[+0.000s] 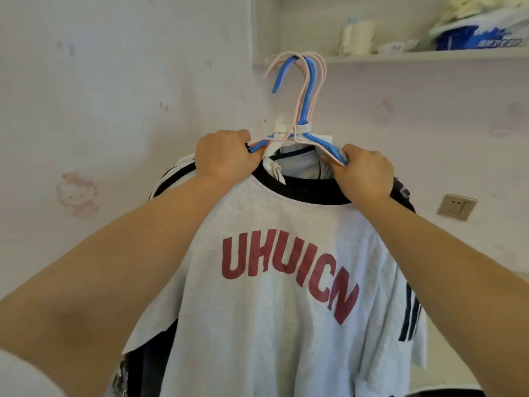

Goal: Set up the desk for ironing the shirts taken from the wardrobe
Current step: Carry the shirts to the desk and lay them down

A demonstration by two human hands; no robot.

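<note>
On blue hangers [307, 90], grey shirt [274, 310], red lettering

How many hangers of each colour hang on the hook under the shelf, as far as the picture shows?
Blue hangers: 1
Pink hangers: 2 hooks show, though more may be hidden in the bunch
Total: 3 visible

The left hand and the right hand grip the hanger arms above the grey shirt.
</note>
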